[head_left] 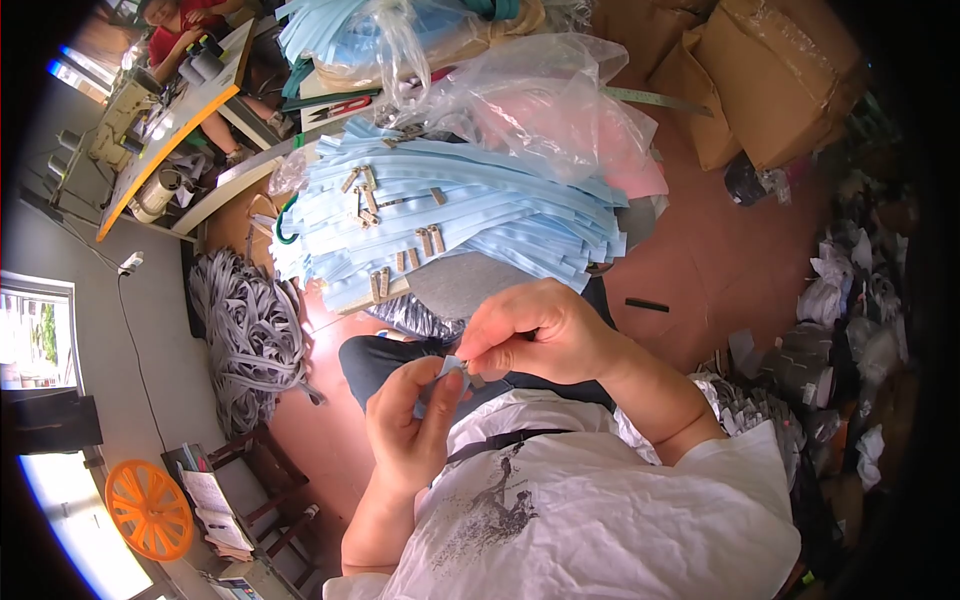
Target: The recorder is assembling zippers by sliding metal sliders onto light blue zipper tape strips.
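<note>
Over my lap, my left hand (405, 415) pinches a short, folded piece of light blue tape (452, 366) between thumb and fingers. My right hand (540, 332) meets it from the right, thumb and forefinger pressed together at the tape's edge. A tiny part seems to sit between those fingertips, too small to name. Just beyond my hands, a thick layered pile of light blue tape strips (450, 220) covers the work surface. Several small tan, metallic-looking pieces (367, 195) lie scattered on the strips, singly and in little clusters.
Red-handled scissors (345, 108) and clear plastic bags (520, 95) lie behind the pile. Grey strips (245, 330) are heaped on the floor at left. Cardboard boxes (760, 80) stand far right. At far left a person (180, 30) sits by a sewing table (175, 125).
</note>
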Motion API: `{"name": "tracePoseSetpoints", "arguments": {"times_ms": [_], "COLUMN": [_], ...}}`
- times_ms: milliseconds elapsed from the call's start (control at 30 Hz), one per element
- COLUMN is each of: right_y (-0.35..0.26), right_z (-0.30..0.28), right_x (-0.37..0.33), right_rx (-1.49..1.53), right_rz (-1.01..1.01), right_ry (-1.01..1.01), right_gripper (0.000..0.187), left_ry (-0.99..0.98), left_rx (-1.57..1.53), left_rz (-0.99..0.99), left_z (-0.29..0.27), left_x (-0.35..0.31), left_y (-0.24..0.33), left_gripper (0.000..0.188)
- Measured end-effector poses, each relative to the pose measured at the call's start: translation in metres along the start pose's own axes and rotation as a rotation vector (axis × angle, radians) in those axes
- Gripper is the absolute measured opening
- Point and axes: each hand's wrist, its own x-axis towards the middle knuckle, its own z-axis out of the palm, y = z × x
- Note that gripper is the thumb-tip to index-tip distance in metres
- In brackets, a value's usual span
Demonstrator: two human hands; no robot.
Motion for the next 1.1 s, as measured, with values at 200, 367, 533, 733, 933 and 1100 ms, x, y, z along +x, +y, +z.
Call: {"name": "tracePoseSetpoints", "arguments": {"times_ms": [200, 367, 533, 733, 933, 1100], "right_y": [0.001, -0.002, -0.009, 0.008, 0.009, 0.007], "right_z": [0.005, 0.002, 0.010, 0.013, 0.020, 0.020], "right_x": [-0.001, -0.002, -0.004, -0.006, -0.006, -0.010], "right_rx": [-0.022, -0.093, 0.039, -0.101, -0.293, -0.493], "right_rz": [0.015, -0.001, 0.171, -0.087, -0.224, -0.113], "right_ry": [-0.012, -0.018, 0.076, 0.091, 0.100, 0.037], "right_gripper": [0.012, 0.019, 0.025, 0.023, 0.017, 0.015], "left_ry": [0.070, 0.058, 0.096, 0.036, 0.092, 0.121], "left_rx": [-0.019, -0.084, -0.079, -0.180, -0.097, 0.038], "left_rz": [-0.013, -0.032, 0.011, 0.001, 0.039, 0.218], "left_z": [0.002, 0.004, 0.004, 0.004, 0.003, -0.001], "left_x": [-0.004, -0.001, -0.002, -0.001, 0.002, 0.010], "left_y": [-0.003, -0.002, -0.010, -0.011, -0.012, -0.019], "left_gripper": [0.012, 0.011, 0.013, 0.018, 0.011, 0.005]}}
